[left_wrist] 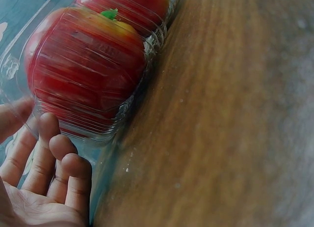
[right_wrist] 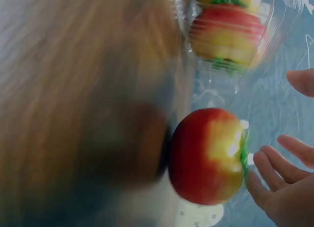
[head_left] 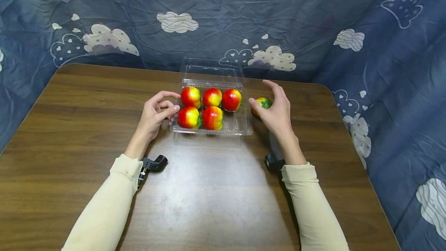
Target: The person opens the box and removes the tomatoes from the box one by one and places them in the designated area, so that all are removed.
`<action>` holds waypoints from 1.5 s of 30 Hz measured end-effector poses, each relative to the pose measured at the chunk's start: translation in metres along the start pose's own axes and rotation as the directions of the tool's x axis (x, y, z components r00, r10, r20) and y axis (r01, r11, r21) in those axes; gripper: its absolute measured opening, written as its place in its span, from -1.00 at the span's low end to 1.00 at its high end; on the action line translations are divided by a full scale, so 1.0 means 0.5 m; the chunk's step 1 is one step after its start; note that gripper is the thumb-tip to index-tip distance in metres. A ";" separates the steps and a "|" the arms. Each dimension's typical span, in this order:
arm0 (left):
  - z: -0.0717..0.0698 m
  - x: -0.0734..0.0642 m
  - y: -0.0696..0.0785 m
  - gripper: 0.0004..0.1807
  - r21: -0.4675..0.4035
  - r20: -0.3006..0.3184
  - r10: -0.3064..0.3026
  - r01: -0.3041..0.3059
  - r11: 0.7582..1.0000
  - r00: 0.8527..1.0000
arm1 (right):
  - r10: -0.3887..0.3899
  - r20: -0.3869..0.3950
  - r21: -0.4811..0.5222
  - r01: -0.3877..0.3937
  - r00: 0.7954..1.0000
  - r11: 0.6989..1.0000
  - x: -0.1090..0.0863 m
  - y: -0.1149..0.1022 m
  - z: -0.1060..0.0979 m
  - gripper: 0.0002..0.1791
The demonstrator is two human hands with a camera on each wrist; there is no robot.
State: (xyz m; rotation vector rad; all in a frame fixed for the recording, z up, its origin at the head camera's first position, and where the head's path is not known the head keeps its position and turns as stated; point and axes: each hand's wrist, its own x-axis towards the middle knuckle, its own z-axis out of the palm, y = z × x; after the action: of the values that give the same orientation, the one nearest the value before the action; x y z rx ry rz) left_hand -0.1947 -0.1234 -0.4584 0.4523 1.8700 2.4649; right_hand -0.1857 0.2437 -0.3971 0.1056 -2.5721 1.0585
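Observation:
A clear plastic clamshell box [head_left: 237, 127] stands on the table with its lid raised at the back. Inside sit several red-and-yellow apple-like fruits [head_left: 212, 118] with green tops, in two rows; the front right spot holds none. My left hand [head_left: 153, 113] is at the box's left wall, fingers loosely bent, fingertips right at the plastic. Just right of the box, one more such fruit [right_wrist: 208, 156] lies on its side on the table. Over it hovers my right hand [head_left: 277, 111], thumb and fingers spread wide, partly hiding it in the head view.
The brown wooden table [head_left: 195, 204] reaches back to a blue curtain [head_left: 146, 7] with cloud prints, close behind the raised lid [head_left: 212, 69]. Another curtain stretch hangs along the right edge. A black wrist-worn device [head_left: 155, 164] juts inward from each cuff.

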 end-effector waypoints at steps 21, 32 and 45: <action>-0.005 -0.004 0.002 -0.67 0.006 0.004 0.010 -0.010 1.000 1.000 | -0.088 0.118 0.005 0.088 0.989 0.996 0.007 -0.054 0.035 -0.24; 0.001 -0.002 0.000 -0.68 -0.006 0.013 0.020 -0.020 1.000 1.000 | -0.069 0.195 0.003 0.069 0.978 0.998 0.019 -0.087 0.054 -0.25; 0.000 -0.003 0.000 -0.66 -0.006 0.017 0.015 -0.014 1.000 1.000 | -0.054 0.305 -0.069 0.078 0.951 0.995 0.009 -0.080 0.066 -0.20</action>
State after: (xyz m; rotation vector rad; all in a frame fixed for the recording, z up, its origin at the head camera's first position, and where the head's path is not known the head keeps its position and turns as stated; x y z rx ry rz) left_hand -0.1932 -0.1238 -0.4590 0.4867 1.8598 2.4667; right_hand -0.1915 0.1926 -0.3905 0.3578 -2.8570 0.9779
